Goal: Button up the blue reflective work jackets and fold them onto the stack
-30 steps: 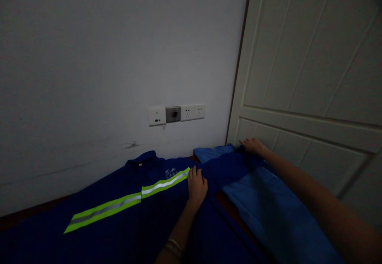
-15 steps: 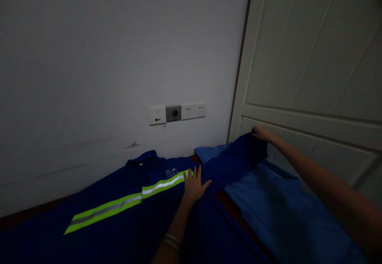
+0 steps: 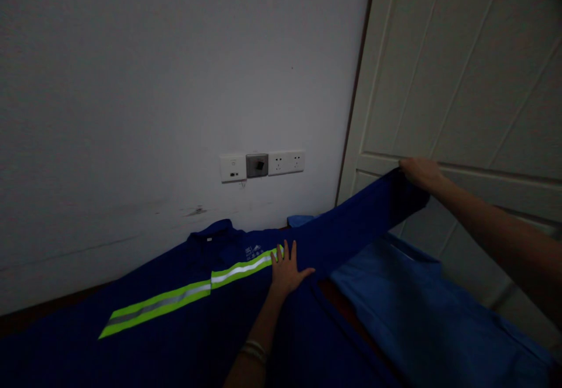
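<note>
Right hand [image 3: 419, 172]: you held the sleeve [image 3: 357, 215] pinched by its end near the door [image 3: 421, 83].
Left hand [image 3: 287, 274]: you spread it, empty, on the work jacket [image 3: 175, 264] by the reflective stripe [image 3: 239, 273].
Jacket body: lay spread out below the wall [image 3: 153, 113].
Sleeve: was lifted, not flat, above the light-blue garment [image 3: 377, 277].

Bare hands [image 3: 287, 275], bare forearms [image 3: 487, 215], pale bands [image 3: 254, 350], left wrist [image 3: 268, 319]

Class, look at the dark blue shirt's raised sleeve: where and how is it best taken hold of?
Probably by the upper edge of its far end, from the door side, as the right hand has it. The sleeve stretches out and slopes up to that end, leaving an edge to pinch. The left hand lies spread on the shirt.
</note>
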A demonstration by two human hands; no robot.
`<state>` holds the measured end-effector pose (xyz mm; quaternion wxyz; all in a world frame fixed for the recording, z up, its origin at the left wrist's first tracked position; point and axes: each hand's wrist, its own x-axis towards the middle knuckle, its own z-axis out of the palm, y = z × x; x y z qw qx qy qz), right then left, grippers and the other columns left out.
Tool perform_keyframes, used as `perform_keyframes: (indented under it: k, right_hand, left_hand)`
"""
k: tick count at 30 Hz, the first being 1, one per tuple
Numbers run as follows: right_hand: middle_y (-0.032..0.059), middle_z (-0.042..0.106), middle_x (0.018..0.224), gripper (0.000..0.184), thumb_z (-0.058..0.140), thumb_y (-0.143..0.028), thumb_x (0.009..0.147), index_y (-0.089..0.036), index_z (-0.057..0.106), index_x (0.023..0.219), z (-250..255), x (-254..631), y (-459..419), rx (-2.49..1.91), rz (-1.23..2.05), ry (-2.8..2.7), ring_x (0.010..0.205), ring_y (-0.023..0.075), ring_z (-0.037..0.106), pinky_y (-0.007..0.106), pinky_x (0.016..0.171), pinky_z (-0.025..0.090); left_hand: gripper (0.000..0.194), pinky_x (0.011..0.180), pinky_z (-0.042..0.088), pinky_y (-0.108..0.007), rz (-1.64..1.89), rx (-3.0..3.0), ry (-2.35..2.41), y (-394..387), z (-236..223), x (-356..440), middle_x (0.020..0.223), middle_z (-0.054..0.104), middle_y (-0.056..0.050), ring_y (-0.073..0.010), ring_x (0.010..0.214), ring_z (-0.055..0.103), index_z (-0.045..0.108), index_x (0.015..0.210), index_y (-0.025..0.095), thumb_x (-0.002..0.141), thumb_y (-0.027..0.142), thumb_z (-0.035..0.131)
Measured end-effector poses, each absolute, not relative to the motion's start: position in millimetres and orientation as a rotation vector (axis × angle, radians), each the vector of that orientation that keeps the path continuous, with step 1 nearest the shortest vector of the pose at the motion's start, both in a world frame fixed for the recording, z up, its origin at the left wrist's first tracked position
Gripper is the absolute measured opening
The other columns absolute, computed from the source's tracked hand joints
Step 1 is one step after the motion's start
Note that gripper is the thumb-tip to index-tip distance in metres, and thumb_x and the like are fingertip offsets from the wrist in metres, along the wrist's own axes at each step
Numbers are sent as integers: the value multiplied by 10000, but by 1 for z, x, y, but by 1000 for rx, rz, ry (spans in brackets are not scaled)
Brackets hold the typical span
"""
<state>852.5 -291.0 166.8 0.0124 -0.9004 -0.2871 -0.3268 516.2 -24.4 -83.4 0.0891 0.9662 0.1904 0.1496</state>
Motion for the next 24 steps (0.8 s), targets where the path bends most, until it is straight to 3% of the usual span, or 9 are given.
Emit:
perform_keyframes:
  k: [6, 10, 13, 16, 21, 24]
  right_hand:
    - [214, 592, 957, 261, 364, -59, 885, -35, 559, 1057, 139, 836, -277, -3000, -1032, -1103, 842, 189, 542, 320, 707, 298]
    - [206, 576, 993, 259, 378, -48, 858, -69, 612, 967, 102, 823, -271, -3050, -1058, -1202, 908, 234, 500, 338, 725, 298]
    - [238, 564, 992, 255, 380, -40, 830, -44, 632, 868, 73, 809, -257, -3058, -1110, -1208, 970, 294, 470, 382, 763, 310]
    - [214, 567, 1026, 261, 387, -60, 817, -75, 631, 907, 45, 783, -228, -3028, -1105, -1282, 997, 307, 471, 392, 778, 340]
    - [177, 587, 1066, 276, 415, -210, 830, -119, 618, 993, -9, 706, -164, -2830, -680, -1659, 1008, 287, 513, 399, 824, 390]
    - [163, 521, 1238, 416, 313, -348, 890, -136, 551, 1157, -41, 669, -139, -2663, -420, -1764, 1125, 271, 475, 391, 885, 393]
  left_hand:
    - [870, 1006, 175, -603, 497, 2864, 575, -25, -85, 517, 1455, 185, -188, -421, 1308, 166, 144, 1429, 193, 754, 739, 201]
    - [714, 1007, 173, -602, 515, 2868, 546, -25, -87, 518, 1456, 208, -160, -389, 1315, 184, 190, 1420, 225, 838, 635, 134]
    - [681, 1017, 136, -608, 481, 2880, 511, -25, -89, 517, 1431, 286, -143, -389, 1313, 188, 320, 1378, 234, 846, 621, 145]
    - [669, 1017, 105, -622, 477, 2853, 478, -26, -90, 514, 1412, 326, -137, -396, 1311, 187, 405, 1334, 237, 839, 630, 184]
    - [593, 1015, 124, -628, 584, 2649, 456, -26, -87, 516, 1391, 364, -134, -391, 1301, 223, 458, 1293, 232, 843, 586, 303]
    - [436, 1034, 252, -527, 759, 2373, 507, -21, -85, 517, 1314, 470, -122, -295, 1254, 368, 516, 1231, 204, 896, 402, 317]
